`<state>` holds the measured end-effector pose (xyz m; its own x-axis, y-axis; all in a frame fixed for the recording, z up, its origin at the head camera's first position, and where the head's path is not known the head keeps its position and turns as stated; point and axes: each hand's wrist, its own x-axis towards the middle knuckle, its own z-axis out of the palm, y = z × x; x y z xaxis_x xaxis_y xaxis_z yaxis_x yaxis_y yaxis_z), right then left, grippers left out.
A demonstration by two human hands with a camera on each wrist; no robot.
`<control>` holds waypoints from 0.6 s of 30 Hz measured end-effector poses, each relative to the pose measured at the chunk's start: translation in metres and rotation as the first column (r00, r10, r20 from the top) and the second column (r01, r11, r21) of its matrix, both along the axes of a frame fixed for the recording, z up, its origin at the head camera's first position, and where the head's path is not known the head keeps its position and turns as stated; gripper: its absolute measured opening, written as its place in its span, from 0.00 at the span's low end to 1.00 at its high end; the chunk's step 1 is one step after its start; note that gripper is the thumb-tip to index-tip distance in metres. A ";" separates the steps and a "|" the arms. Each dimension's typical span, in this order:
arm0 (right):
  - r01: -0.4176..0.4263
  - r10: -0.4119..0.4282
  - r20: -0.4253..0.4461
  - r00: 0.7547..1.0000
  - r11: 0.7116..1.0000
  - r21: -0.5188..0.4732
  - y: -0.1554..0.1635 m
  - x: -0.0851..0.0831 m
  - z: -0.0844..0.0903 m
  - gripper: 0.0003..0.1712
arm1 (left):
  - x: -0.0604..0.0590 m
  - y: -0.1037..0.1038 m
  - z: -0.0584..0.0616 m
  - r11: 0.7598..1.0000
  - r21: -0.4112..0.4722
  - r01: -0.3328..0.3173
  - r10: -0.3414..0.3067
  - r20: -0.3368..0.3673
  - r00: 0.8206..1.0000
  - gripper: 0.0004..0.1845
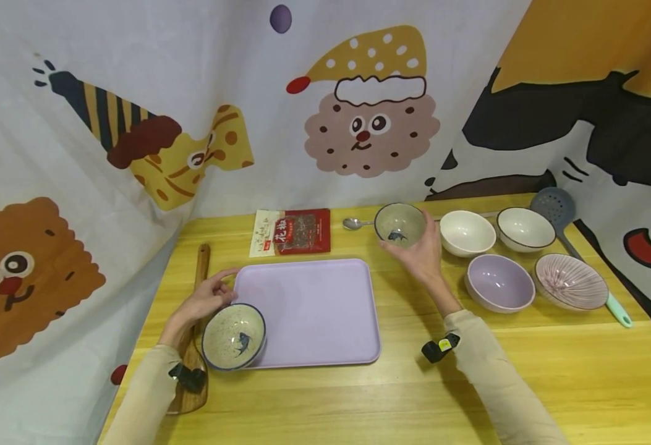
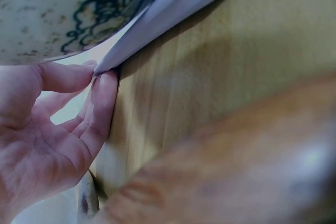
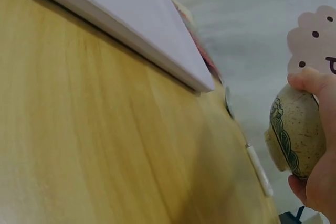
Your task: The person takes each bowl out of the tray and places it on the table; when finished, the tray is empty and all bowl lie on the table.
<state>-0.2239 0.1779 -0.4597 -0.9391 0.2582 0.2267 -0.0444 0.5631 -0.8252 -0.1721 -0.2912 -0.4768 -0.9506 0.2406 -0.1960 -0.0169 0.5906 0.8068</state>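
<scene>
Our right hand grips a speckled fish bowl by its rim and side, lifted and tilted above the tabletop, just beyond the far right corner of the lilac tray. Our left hand, fingers relaxed, touches the tray's left edge at its fingertips, holding nothing. A second fish bowl sits just beside that hand, on the tray's near left corner. Four more bowls lie right of our right hand.

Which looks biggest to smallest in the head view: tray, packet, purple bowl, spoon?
1. Tray, clearly largest.
2. Packet.
3. Purple bowl; close to the packet, so their order is unsure.
4. Spoon, smallest, though its handle runs behind a bowl.
</scene>
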 end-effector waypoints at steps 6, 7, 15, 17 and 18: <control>0.032 -0.032 0.052 0.998 0.999 0.012 0.004 -0.003 -0.010 0.72 | 0.001 0.001 0.001 0.999 0.032 0.005 -0.005 -0.007 1.000 0.32; 0.032 -0.033 0.060 0.998 0.999 0.014 0.005 -0.003 -0.012 0.73 | 0.001 0.001 0.001 0.999 0.031 0.004 -0.004 -0.006 1.000 0.32; 0.055 -0.058 0.112 0.992 0.998 0.033 0.010 -0.002 -0.018 0.71 | -0.001 -0.001 -0.003 1.000 0.003 0.002 -0.002 0.000 1.000 0.31; 0.056 -0.060 0.116 0.991 0.998 0.037 0.011 -0.003 -0.020 0.71 | -0.001 -0.002 -0.003 1.000 0.000 -0.003 0.003 0.003 1.000 0.32; 0.056 -0.060 0.115 0.992 0.998 0.040 0.011 -0.003 -0.021 0.71 | -0.001 -0.002 -0.002 1.000 -0.001 -0.001 0.001 0.002 1.000 0.32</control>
